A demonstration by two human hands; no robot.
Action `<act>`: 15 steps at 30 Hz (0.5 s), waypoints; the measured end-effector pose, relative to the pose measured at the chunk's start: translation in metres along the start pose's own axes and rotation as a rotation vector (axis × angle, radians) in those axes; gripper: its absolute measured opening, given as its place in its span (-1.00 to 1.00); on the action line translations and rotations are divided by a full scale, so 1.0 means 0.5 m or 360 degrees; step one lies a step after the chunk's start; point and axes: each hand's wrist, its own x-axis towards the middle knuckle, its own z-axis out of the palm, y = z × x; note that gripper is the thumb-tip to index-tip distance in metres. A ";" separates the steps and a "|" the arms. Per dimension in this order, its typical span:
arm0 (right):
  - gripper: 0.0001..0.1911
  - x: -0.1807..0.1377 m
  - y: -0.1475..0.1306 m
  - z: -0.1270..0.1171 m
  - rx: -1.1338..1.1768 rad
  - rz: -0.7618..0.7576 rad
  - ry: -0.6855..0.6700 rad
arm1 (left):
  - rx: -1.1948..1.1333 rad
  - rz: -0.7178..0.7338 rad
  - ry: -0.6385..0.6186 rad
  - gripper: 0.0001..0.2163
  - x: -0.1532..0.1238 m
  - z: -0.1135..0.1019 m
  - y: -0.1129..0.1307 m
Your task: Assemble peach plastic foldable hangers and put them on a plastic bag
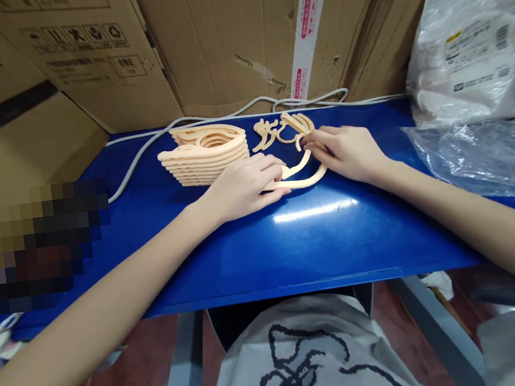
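Note:
A cream plastic clothes hanger (305, 181) with a curved, looped outline lies between my two hands on the blue tabletop. My left hand (249, 184) closes on its left end, fingers over it and thumb below. At the rounded right end, my right hand (344, 151) has its fingers bent around the plastic, with the fingertips partly hiding it. Just left of my left hand stands a neat stack of matching cream hangers (206, 155). Behind the hands lie small cream hook pieces (265, 132) and a second cluster of curved pieces (298, 122), close to my right fingertips.
Cardboard boxes (229, 40) wall off the back and left. A white cable (139, 150) runs along the rear edge. To the right are a plastic-wrapped package (472, 66) and a clear plastic bag (483, 159). The blue table's (266, 267) front edge is near my lap.

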 end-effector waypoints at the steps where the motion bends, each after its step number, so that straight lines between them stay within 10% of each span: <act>1: -0.67 -0.004 -0.003 0.000 0.0067 0.0002 0.0008 | -0.0045 -0.0009 0.0027 -0.81 -0.003 -0.002 0.003; 15: -0.68 -0.022 -0.004 0.013 0.0761 0.0240 0.0147 | -0.0609 -0.0260 0.0309 -0.86 -0.008 -0.003 0.036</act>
